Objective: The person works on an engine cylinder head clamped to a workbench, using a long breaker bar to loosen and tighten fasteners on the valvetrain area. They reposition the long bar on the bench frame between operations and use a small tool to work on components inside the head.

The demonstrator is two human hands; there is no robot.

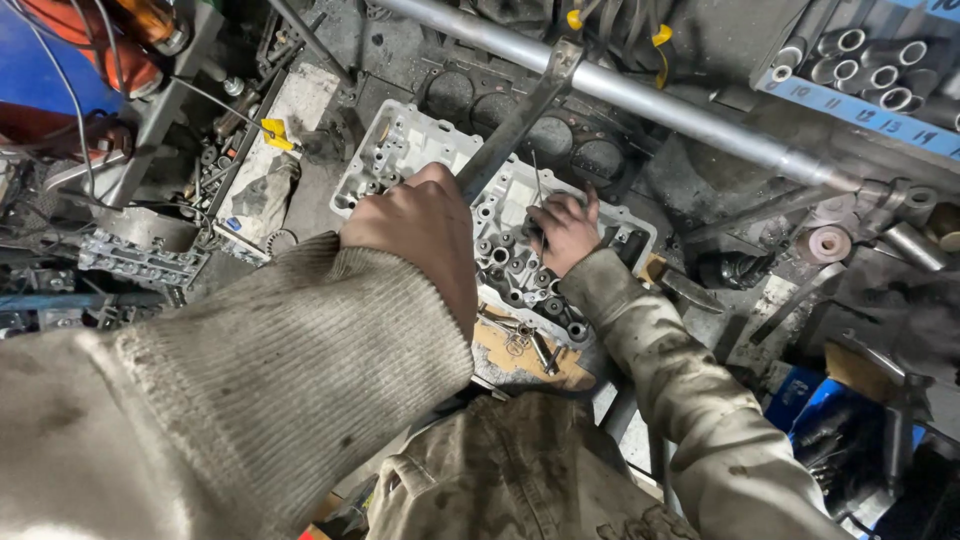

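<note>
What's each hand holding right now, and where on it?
Left hand grips the lower end of a long flat metal lever bar. Right hand pinches a thin metal rod near its bottom, over the cylinder head.

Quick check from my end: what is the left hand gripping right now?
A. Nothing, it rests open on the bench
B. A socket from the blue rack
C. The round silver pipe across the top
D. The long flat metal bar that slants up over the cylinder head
D: the left hand is closed around the lower end of the flat bar, which slants up over the cylinder head toward the pipe.
</note>
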